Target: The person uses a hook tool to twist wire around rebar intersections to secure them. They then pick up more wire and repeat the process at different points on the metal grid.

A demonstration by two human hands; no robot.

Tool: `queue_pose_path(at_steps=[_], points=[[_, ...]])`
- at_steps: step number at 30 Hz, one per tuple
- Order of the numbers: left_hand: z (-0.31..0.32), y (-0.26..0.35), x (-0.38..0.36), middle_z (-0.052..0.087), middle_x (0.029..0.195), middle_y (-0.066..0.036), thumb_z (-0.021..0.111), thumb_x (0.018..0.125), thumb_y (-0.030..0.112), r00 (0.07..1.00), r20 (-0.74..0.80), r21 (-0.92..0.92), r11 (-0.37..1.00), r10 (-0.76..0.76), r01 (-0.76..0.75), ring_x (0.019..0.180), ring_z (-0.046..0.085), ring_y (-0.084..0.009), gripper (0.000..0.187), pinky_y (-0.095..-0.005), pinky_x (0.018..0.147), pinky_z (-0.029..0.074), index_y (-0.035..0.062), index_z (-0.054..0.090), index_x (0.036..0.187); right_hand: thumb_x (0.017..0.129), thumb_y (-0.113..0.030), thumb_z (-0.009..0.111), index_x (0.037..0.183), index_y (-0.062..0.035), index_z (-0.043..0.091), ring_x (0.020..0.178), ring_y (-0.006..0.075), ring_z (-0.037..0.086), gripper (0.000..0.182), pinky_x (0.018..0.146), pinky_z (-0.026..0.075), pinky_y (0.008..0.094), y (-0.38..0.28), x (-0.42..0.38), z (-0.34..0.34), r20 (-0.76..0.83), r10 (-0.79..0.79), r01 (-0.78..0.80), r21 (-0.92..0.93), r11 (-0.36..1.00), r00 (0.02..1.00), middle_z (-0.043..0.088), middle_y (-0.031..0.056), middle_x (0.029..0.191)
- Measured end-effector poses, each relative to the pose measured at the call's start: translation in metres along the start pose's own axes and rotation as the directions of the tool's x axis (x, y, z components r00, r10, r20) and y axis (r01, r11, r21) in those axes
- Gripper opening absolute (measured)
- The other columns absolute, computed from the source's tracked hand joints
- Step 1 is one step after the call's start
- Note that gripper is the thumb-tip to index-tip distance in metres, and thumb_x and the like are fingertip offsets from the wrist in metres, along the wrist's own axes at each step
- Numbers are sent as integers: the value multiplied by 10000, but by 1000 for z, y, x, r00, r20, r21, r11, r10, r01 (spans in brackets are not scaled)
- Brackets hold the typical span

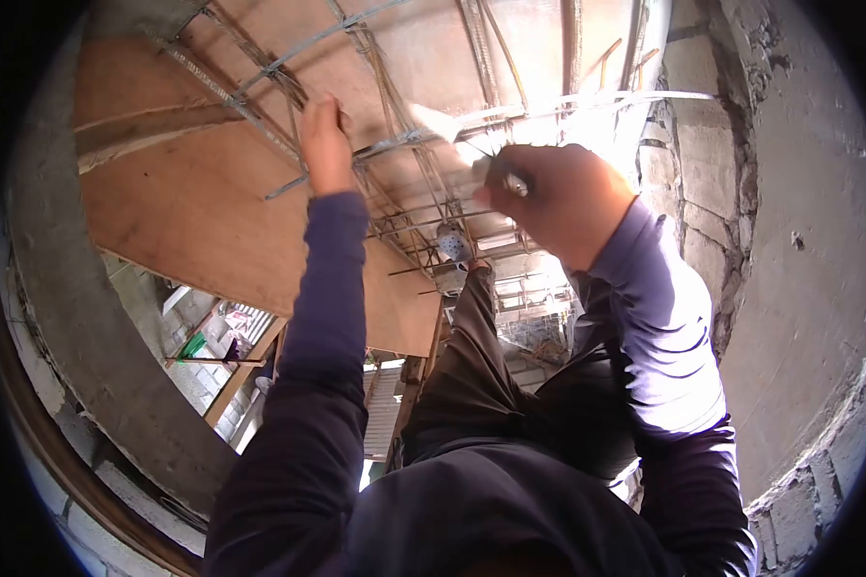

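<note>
My left hand (325,144) is up among the steel bars, its fingers curled at a rebar (281,79) in the upper left. Another transverse rebar (394,143) passes behind its wrist. My right hand (563,202) is closed in a fist, right of the left hand and in front of the bright part of the mesh. A small shiny metal end (517,184) of a tool shows at the fist; its kind is hidden by the fingers and glare. Several ribbed bars (481,53) cross over the plywood sheet (409,77).
A rough concrete wall (799,250) and block wall (707,183) rise on the right. A plywood panel (183,212) and concrete edge (115,356) lie on the left, beside an opening. Below, a foot stands near a round perforated grey object (453,242) among bar ends.
</note>
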State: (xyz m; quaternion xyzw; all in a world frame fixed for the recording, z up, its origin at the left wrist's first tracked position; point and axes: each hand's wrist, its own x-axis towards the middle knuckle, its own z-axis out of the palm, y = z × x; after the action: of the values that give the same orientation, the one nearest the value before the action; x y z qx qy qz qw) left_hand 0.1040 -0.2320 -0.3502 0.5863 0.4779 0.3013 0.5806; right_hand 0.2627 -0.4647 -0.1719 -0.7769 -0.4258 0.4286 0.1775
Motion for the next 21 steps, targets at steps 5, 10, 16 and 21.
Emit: queue_pose_path(at_steps=[5, 10, 16, 21], points=[[44, 76, -129, 452, 687, 76, 602, 1000, 204, 913, 397, -243, 948, -97, 206, 562, 361, -33, 104, -222, 491, 265, 110, 647, 994, 932, -348, 687, 1095, -62, 729, 702, 252, 662, 332, 708, 522, 364, -6, 8, -4, -225, 81, 12, 385, 923, 971, 709, 108, 820], [71, 118, -156, 481, 691, 65, 609, 996, 191, 883, 453, -447, 825, -126, 347, 553, 350, -32, 150, -216, 492, 256, 64, 677, 1038, 938, -312, 701, 952, -13, 730, 665, 149, 617, 301, 634, 491, 295, -7, 10, -1, -317, 41, 142, 533, 834, 948, 679, 83, 758], [71, 120, -156, 535, 727, 12, 537, 1024, 148, 879, 452, -530, 747, -152, 401, 555, 372, -55, 176, -225, 504, 281, 12, 648, 1045, 960, -215, 682, 998, 25, 690, 801, 113, 616, 243, 747, 481, 263, 6, 9, 2, -387, -113, 262, 360, 895, 915, 679, 31, 851], [92, 95, -156, 560, 788, -28, 495, 1073, 279, 945, 139, -319, 917, 295, -240, 713, 537, -143, 309, -324, 693, 463, -3, 586, 986, 974, -184, 666, 1046, 7, 677, 794, 139, 681, 205, 667, 540, 272, -9, 2, 0, -360, 65, 186, 618, 764, 931, 714, 91, 899]])
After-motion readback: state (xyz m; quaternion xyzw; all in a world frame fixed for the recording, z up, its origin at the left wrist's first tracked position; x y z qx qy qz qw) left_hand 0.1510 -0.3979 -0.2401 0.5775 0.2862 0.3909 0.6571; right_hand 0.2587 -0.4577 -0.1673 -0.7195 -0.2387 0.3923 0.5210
